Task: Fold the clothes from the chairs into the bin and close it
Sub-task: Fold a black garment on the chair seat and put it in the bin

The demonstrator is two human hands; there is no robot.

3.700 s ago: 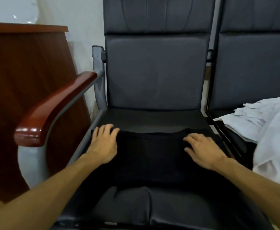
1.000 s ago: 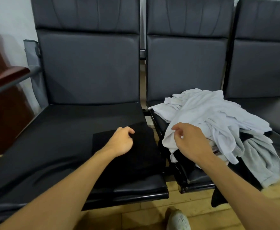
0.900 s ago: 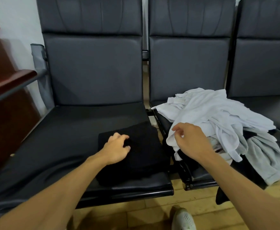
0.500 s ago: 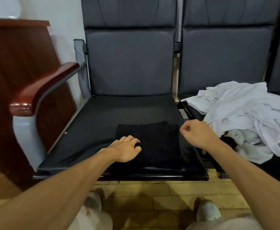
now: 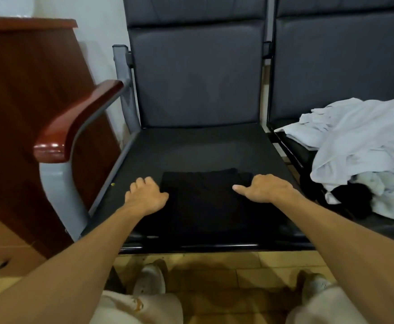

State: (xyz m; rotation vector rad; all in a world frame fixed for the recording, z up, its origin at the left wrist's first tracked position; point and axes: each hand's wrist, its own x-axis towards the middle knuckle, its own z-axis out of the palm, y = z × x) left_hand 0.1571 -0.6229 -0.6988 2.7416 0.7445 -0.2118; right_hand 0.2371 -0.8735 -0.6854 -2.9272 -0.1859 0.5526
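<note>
Folded black garment (image 5: 205,199) on chair seat (image 5: 191,150).
Left hand (image 5: 145,196), right hand (image 5: 267,188): fingers curled at its edges, hold unclear; we should scoop under, lift level.

Readable text: none is found anywhere in the view.
Folded black garment (image 5: 205,199): plain dark cloth is shown, with no print or tag to be read.
White clothes pile (image 5: 359,141): nothing legible is seen.
Trouser leg (image 5: 144,311): a small orange mark is seen, too blurred to be read.
</note>
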